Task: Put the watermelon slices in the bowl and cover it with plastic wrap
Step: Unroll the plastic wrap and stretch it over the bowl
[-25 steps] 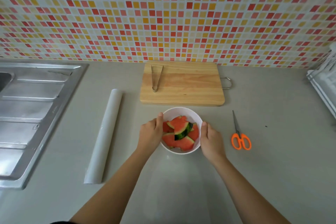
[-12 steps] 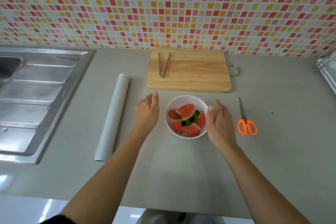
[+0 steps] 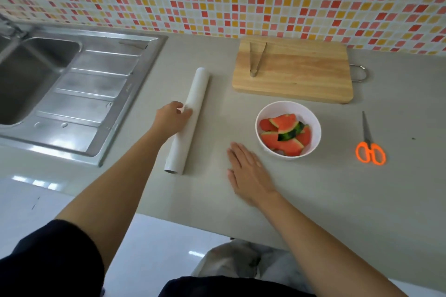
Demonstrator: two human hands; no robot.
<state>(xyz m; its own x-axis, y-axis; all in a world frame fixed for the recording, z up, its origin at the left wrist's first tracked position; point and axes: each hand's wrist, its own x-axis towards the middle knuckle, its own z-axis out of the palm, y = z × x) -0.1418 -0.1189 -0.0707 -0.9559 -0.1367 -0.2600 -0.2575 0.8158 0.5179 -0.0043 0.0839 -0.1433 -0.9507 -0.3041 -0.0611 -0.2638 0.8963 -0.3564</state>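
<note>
White bowl (image 3: 311, 113) holds the watermelon slices (image 3: 284, 134), both hands now off it. Left hand (image 3: 172, 119) has reached the plastic wrap roll (image 3: 187, 120), fingers curling loosely on it; right hand (image 3: 248, 172) lies flat, empty, so covering starts.

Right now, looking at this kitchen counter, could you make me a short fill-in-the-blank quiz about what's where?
1. The watermelon slices lie in the white ____.
2. The left hand touches the roll of plastic ____.
3. The metal tongs rest on the wooden cutting ____.
4. The scissors right of the bowl have ____ handles.

Missing words: bowl; wrap; board; orange
</note>
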